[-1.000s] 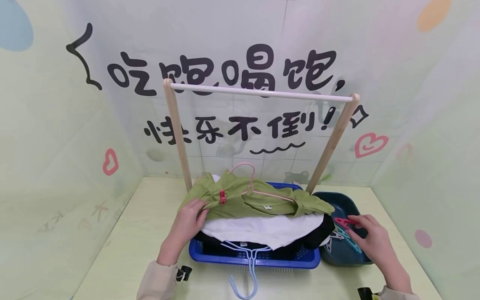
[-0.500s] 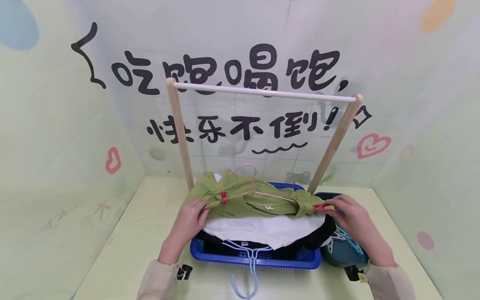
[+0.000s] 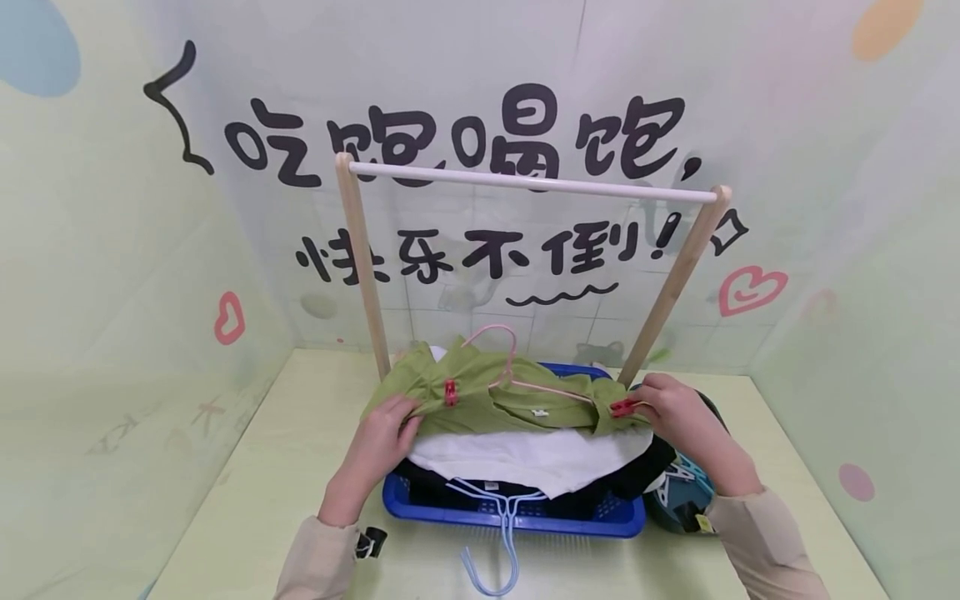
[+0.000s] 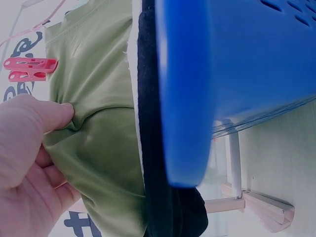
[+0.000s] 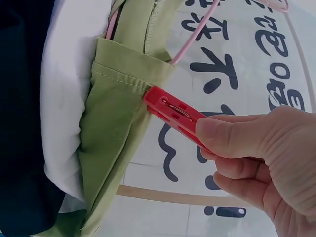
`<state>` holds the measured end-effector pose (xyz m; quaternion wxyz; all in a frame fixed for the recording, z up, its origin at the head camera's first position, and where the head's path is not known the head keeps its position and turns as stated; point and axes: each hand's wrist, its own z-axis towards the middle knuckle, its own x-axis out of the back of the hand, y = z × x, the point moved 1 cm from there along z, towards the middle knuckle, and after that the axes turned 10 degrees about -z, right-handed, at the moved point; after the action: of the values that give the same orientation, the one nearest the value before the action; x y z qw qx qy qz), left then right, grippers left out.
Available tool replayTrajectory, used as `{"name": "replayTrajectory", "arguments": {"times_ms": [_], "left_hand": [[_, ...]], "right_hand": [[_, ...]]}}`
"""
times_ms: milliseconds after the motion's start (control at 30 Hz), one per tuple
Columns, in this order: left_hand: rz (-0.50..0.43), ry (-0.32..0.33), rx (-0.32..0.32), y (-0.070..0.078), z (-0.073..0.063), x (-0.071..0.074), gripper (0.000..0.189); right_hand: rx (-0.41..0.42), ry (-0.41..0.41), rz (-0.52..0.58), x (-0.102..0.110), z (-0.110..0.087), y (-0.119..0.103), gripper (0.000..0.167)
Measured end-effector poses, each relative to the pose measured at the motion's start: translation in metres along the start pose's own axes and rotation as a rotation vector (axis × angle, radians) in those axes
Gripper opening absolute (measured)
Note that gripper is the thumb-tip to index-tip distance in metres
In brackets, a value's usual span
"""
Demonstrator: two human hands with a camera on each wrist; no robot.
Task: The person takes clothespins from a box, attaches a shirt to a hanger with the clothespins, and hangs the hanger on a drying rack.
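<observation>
A green T-shirt (image 3: pixel 465 371) lies over a pink hanger (image 3: pixel 513 346) on top of a pile of clothes. My left hand (image 3: pixel 378 442) pinches the shirt's left part between thumb and fingers, close to a red clothespin (image 3: pixel 450 393) clipped on the cloth. My right hand (image 3: pixel 686 425) pinches the handle end of a second red clothespin (image 5: pixel 173 113). In the right wrist view its nose meets the edge of the green shirt (image 5: pixel 123 94) at the right shoulder. The left wrist view shows the left thumb (image 4: pixel 54 114) pressed into a fold of the shirt.
A white garment (image 3: pixel 525 458) and black clothes lie under the shirt in a blue basket (image 3: pixel 517 523). Blue hangers (image 3: pixel 510 542) hang over its front. A dark green tub (image 3: pixel 675 521) with several clothespins stands to the right, partly behind the right arm. Behind rises a wooden rack (image 3: pixel 360 267) with a white bar.
My right hand has moved left from above the tub with the red clothespin, bringing it to the shirt's right shoulder. My left hand keeps its hold on the shirt.
</observation>
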<state>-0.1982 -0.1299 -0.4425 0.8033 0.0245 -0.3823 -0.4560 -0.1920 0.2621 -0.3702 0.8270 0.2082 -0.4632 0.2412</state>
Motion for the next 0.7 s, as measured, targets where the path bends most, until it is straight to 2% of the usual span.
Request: {"name": "replayTrajectory", "arguments": {"times_ms": [200, 433, 700], "left_hand": [[-0.005, -0.012, 0.012, -0.001, -0.001, 0.000, 0.016], [-0.018, -0.027, 0.011, -0.002, -0.002, 0.001, 0.017], [-0.036, -0.029, -0.014, -0.002, -0.003, 0.001, 0.017]], "right_hand": [[-0.001, -0.094, -0.024, 0.000, 0.009, 0.000, 0.015], [0.008, -0.098, -0.019, 0.002, 0.018, 0.001, 0.014], [0.037, -0.215, -0.037, -0.003, 0.030, 0.002, 0.011]]}}
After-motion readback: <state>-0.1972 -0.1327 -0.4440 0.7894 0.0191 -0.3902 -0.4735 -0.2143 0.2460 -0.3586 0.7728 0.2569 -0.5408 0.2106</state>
